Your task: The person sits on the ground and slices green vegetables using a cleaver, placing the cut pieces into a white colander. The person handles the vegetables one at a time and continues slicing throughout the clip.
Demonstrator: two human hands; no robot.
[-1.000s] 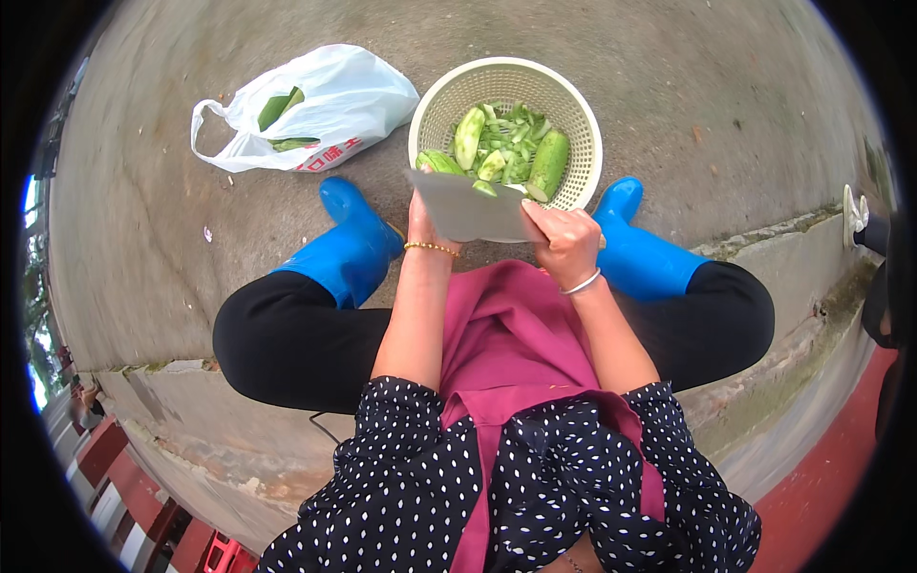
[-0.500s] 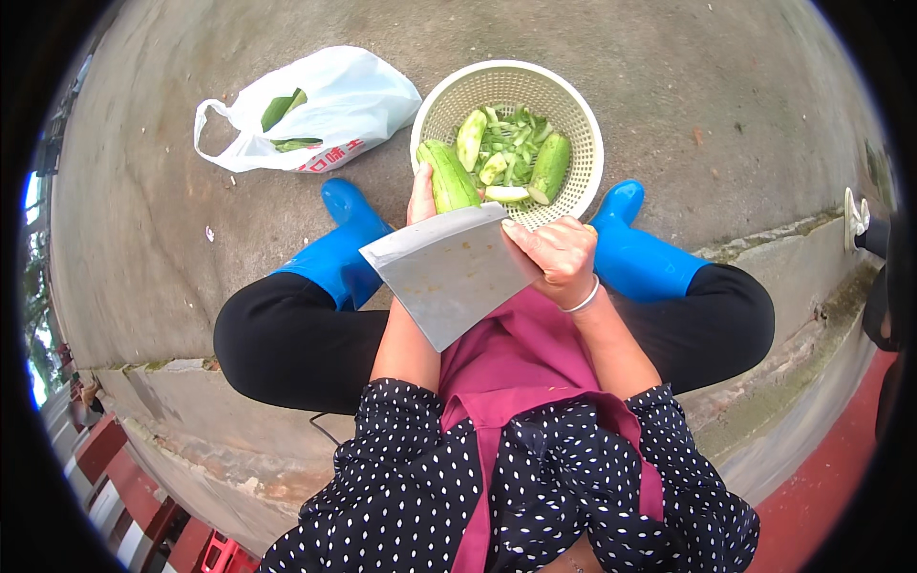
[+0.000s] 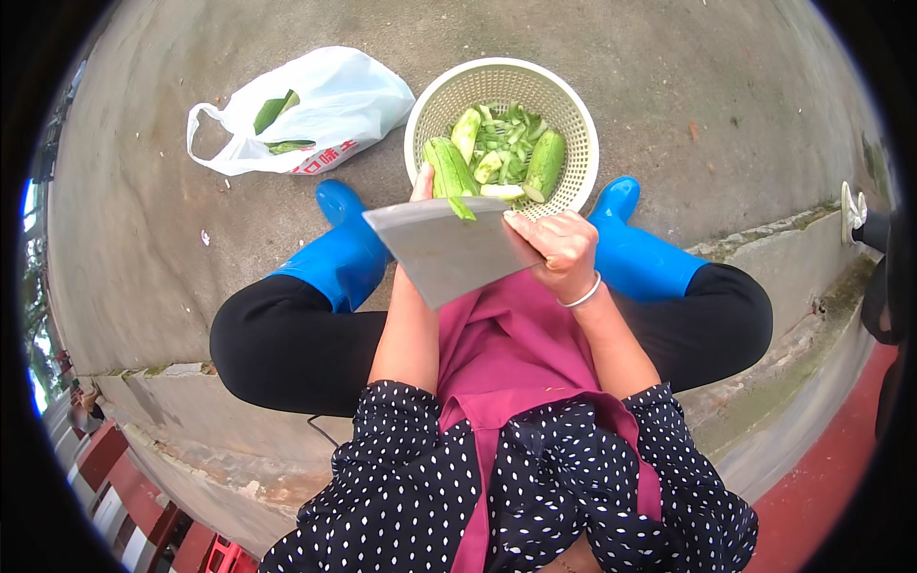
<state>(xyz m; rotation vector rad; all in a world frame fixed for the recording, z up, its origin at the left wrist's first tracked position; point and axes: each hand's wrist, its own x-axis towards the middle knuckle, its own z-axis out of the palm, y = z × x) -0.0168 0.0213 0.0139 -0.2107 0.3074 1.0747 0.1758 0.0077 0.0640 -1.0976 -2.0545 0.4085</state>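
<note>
My right hand [image 3: 562,250] grips a broad cleaver [image 3: 454,250], whose handle is hidden in my fingers. The wide grey blade is tilted, its far edge against the near end of a green gourd [image 3: 450,170], zucchini-like with lengthwise streaks. A thin green strip [image 3: 463,207] curls over that edge. My left hand [image 3: 423,183] holds the gourd from its left side; the blade covers most of the fingers. Gourd and blade are over the near rim of a cream plastic basket [image 3: 585,124]. Inside it lie slivers of green peel [image 3: 516,134], a whole-looking gourd [image 3: 544,164] and paler peeled pieces [image 3: 465,134].
Left of the basket, a white plastic bag [image 3: 358,100] with green gourds [image 3: 275,113] lies on the concrete ground. My blue boots [image 3: 336,250] flank the basket's near side. A low concrete step [image 3: 783,258] runs behind my legs; another person's shoe [image 3: 850,215] is at far right.
The cleaver blade has tipped to a flatter-looking angle and its left corner has risen. A green strip now hangs over its far edge. The hands have barely shifted.
</note>
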